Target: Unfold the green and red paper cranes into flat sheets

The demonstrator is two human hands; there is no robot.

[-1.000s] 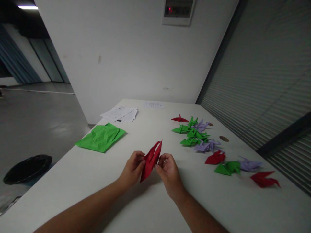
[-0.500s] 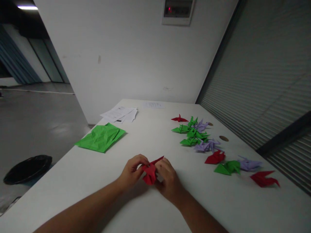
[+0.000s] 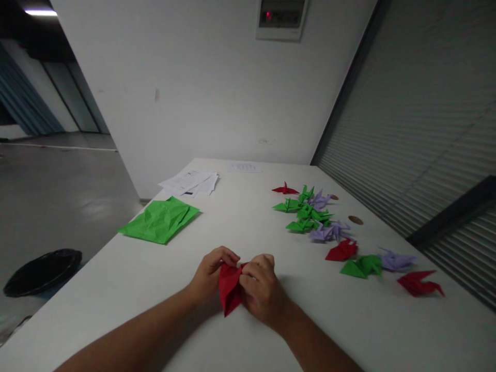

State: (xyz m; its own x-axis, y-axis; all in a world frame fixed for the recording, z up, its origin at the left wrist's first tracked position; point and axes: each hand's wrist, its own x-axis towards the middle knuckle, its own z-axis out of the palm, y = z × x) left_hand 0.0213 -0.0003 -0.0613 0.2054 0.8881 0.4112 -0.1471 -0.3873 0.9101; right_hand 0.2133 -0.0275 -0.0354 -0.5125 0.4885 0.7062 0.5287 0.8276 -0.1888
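Note:
Between my two hands is a red folded paper piece point(image 3: 230, 289), held just above the near part of the white table. My left hand point(image 3: 211, 271) pinches its upper left side with thumb and fingers. My right hand point(image 3: 263, 289) is closed on its right side, and the fingers cover that part of the folds. A pointed red flap hangs down between the hands. Several folded paper cranes lie to the right, among them a red crane point(image 3: 420, 283), a green crane point(image 3: 362, 266) and a purple crane point(image 3: 397, 260).
Crumpled green paper sheets point(image 3: 159, 221) lie at the table's left edge, with printed white papers point(image 3: 189, 182) behind. More cranes point(image 3: 308, 212) cluster at the back right. A black-lined bin point(image 3: 42, 274) stands on the floor at left. Window blinds point(image 3: 437, 144) border the right side.
The red paper has turned in my hands, so a larger pointed flap now faces down towards me. My right fingers have curled in closer over its right side.

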